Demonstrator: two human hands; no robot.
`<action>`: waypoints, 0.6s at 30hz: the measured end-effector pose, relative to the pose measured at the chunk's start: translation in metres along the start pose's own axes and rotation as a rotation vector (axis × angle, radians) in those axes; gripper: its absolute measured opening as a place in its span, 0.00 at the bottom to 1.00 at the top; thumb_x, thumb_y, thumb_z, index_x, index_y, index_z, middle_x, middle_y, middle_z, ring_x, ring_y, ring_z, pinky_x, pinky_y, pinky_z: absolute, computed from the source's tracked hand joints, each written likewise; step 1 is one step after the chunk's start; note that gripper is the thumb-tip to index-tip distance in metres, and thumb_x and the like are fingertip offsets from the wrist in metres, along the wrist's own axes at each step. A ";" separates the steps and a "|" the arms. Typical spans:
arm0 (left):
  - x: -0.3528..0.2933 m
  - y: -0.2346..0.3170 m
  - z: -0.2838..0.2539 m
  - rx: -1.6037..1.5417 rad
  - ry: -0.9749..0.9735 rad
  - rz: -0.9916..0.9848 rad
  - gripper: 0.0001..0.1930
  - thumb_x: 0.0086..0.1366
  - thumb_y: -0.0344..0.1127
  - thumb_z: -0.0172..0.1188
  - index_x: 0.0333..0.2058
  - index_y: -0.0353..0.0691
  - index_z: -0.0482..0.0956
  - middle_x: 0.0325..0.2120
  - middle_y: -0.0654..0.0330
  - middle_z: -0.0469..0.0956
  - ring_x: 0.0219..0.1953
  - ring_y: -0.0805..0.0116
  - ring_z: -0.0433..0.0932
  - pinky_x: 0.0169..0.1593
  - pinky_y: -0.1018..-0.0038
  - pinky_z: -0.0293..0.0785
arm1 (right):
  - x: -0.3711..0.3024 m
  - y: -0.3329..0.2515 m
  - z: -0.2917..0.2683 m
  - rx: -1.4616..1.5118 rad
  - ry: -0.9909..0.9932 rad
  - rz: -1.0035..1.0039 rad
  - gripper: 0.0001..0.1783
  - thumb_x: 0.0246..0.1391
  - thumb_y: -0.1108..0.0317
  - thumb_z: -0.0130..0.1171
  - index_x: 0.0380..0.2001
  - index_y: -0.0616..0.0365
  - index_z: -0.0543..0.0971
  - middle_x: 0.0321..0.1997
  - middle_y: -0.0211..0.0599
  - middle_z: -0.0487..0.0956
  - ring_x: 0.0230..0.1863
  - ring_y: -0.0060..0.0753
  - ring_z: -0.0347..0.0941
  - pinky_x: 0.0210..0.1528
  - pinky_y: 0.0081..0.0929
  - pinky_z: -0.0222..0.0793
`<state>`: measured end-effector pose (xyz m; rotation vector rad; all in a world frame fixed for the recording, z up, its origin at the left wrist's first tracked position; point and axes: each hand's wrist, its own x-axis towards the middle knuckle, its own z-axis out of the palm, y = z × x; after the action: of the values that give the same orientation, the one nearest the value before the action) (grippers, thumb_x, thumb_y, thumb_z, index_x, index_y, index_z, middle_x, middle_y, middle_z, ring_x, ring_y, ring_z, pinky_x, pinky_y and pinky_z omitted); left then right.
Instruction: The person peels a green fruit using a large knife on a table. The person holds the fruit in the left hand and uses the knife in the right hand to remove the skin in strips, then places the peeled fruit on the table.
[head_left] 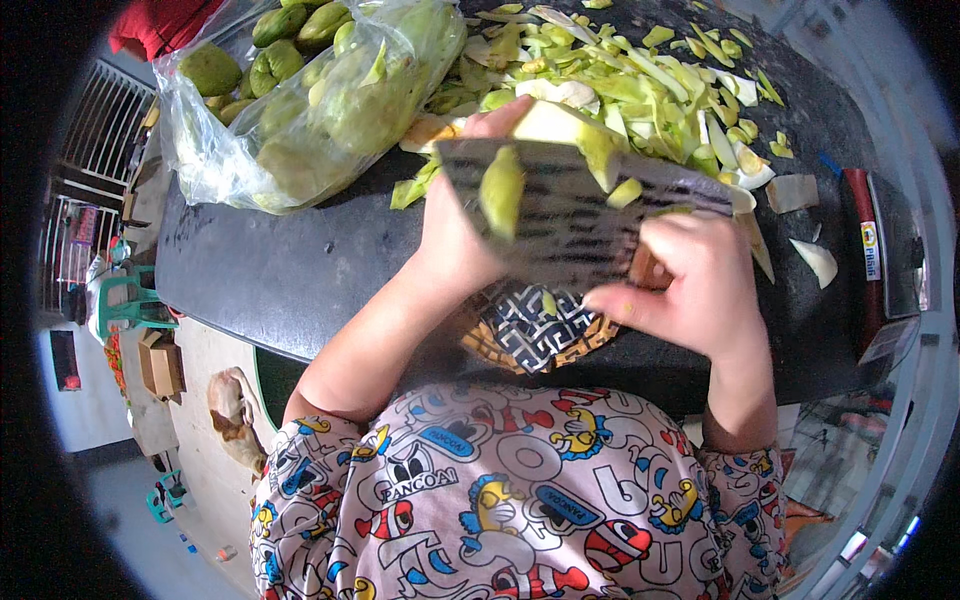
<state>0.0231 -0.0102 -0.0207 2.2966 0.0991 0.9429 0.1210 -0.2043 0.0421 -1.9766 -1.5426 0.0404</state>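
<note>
A wide, dark-bladed cleaver (570, 235) spans the space between my hands, with bits of green peel stuck to its blade. My right hand (700, 280) is closed round its brown wooden handle. Behind the blade, my left hand (455, 235) grips a pale, peeled chayote (548, 122); the blade hides most of the fingers and part of the chayote. A heap of green peelings (640, 85) lies just beyond, on the black table (270, 255). At the far left, a clear plastic bag (200, 165) holds several unpeeled green chayotes (275, 68).
A patterned cloth (540, 325) lies at the table's near edge, below the cleaver. White cut pieces (815, 262) are scattered on the right, near a dark red-edged object (862, 240). On the floor to the left are a dog (235, 415), a cardboard box (160, 365) and a green stool (135, 300).
</note>
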 end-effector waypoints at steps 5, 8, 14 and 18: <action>0.006 0.024 -0.004 0.158 -0.002 -0.016 0.43 0.40 0.32 0.73 0.55 0.34 0.60 0.45 0.48 0.72 0.48 0.54 0.75 0.52 0.67 0.71 | 0.001 0.036 -0.011 0.077 0.129 0.396 0.27 0.44 0.49 0.67 0.13 0.62 0.72 0.09 0.34 0.70 0.12 0.24 0.65 0.17 0.26 0.60; 0.006 0.024 -0.003 0.118 0.014 0.063 0.42 0.40 0.34 0.73 0.54 0.36 0.59 0.42 0.47 0.72 0.43 0.48 0.75 0.43 0.62 0.74 | 0.000 0.044 -0.013 0.175 0.152 0.398 0.25 0.47 0.53 0.66 0.14 0.63 0.72 0.09 0.32 0.68 0.12 0.21 0.59 0.16 0.24 0.55; 0.008 0.012 -0.003 -0.040 -0.005 -0.153 0.41 0.42 0.34 0.71 0.54 0.36 0.59 0.41 0.46 0.73 0.45 0.51 0.76 0.47 0.64 0.73 | 0.000 0.031 -0.006 0.203 0.088 0.109 0.24 0.42 0.50 0.69 0.16 0.61 0.73 0.11 0.33 0.69 0.13 0.24 0.64 0.17 0.25 0.58; 0.000 -0.023 0.011 -0.500 -0.069 -0.239 0.41 0.42 0.36 0.72 0.55 0.35 0.61 0.42 0.53 0.75 0.45 0.61 0.75 0.51 0.68 0.71 | 0.001 0.017 0.005 0.151 0.051 -0.104 0.29 0.34 0.43 0.70 0.09 0.54 0.67 0.10 0.32 0.69 0.13 0.34 0.69 0.18 0.27 0.62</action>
<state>0.0337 0.0020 -0.0399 1.8060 0.0941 0.6729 0.1345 -0.2033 0.0298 -1.7655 -1.5599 0.0620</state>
